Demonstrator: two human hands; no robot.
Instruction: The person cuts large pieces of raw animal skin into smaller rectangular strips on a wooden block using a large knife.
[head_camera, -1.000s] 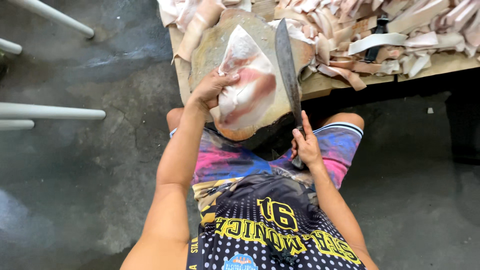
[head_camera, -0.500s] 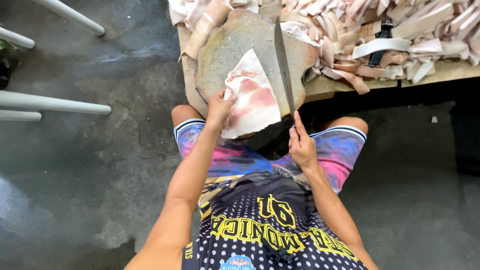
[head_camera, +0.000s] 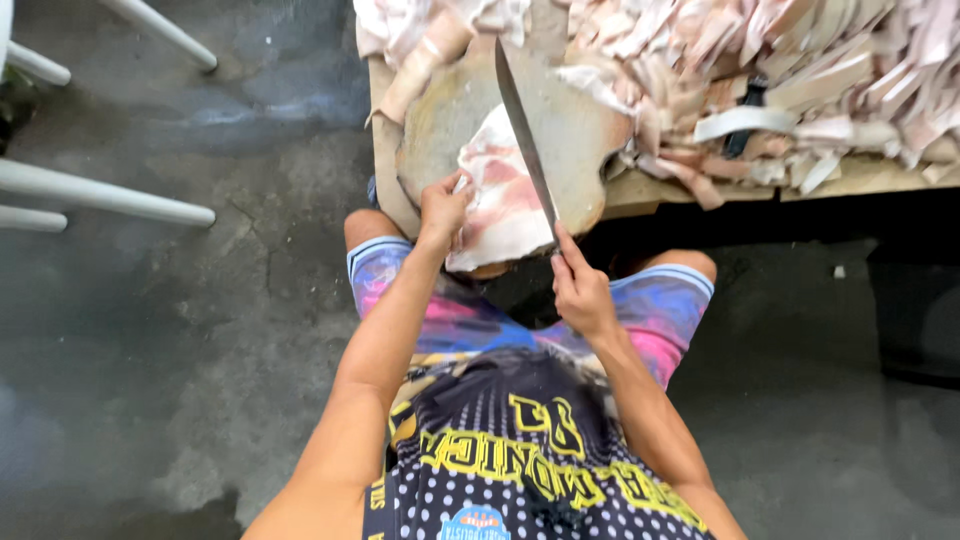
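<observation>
The person sits on a low seat at the edge of a wooden desk, leaning over a round, worn chopping block. The left hand is curled down onto the near edge of a slab of pale pink meat, fingers bent and pinning it to the block; part of the slab hangs over the block's front rim toward the person's knees. The right hand is closed around the handle of a long knife, the forefinger stretched along the base of the blade, and the blade lies across the right side of the slab with its tip pointing away toward the far side of the block. Beyond and to the right, the desk is heaped with a pile of cut strips in pink and cream, and more scraps sit behind the block on the left. Judging by that heap, much cutting is already done, while this slab looks whole or nearly so, the blade just laid against it. White chair legs stand on the grey concrete floor at the left.
</observation>
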